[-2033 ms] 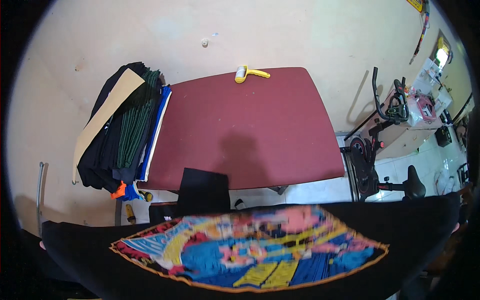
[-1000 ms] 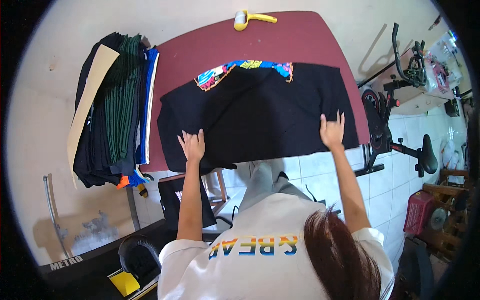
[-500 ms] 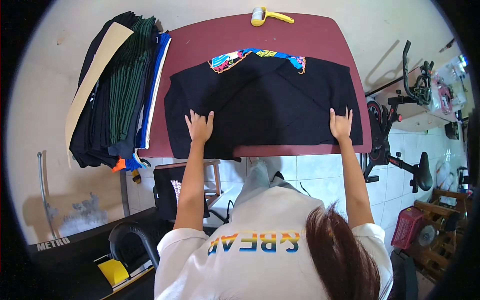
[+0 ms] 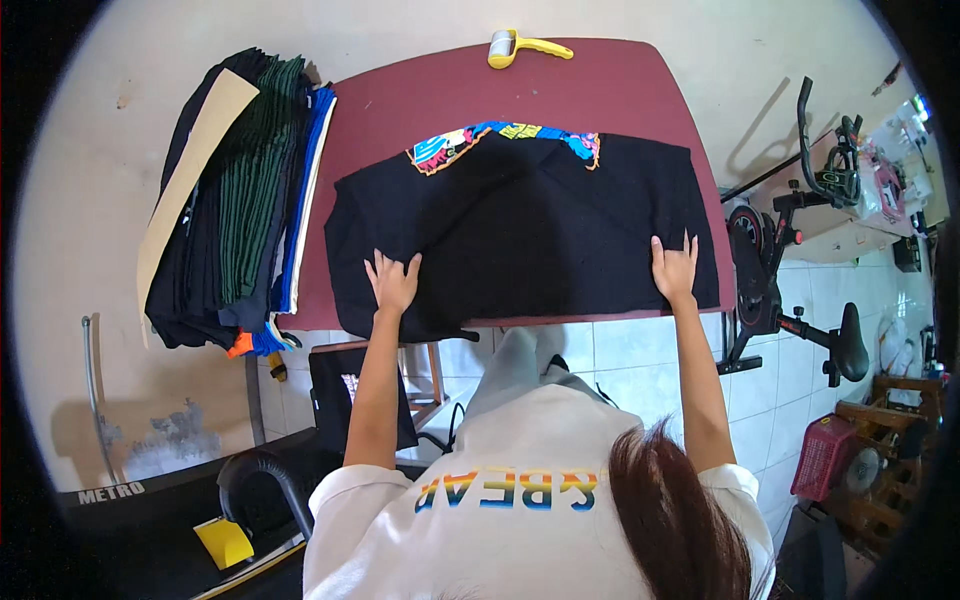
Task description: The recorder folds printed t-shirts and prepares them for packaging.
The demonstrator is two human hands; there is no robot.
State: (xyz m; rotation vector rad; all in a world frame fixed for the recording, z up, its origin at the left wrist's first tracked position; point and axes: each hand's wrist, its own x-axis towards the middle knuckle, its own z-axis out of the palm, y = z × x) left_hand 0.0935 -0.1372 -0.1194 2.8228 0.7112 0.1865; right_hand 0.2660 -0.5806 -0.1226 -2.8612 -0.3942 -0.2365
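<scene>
Behind everything stands a pale wall, and before it spreads a wide, dark red worktop. Across its nearer half lies a black garment; its right part ends just beside the near edge, while a piece of its left part hangs over that edge. At the left edge, partly reaching beyond it, is a big pile of folded clothes, and on the pile rests a long beige strip. Along the garment's far side appears a colourful printed part. Both hands are laid on the cloth with spread fingers, the left hand toward the near left corner, the right hand toward the near right; whether fingertips pinch any fold, I cannot tell. Smallest is a yellow-handled lint roller by the far edge. In my judgement, the overhanging piece could pull the garment crooked, uneven pressing could leave creases, and a wide leftward sweep could disturb the pile.
</scene>
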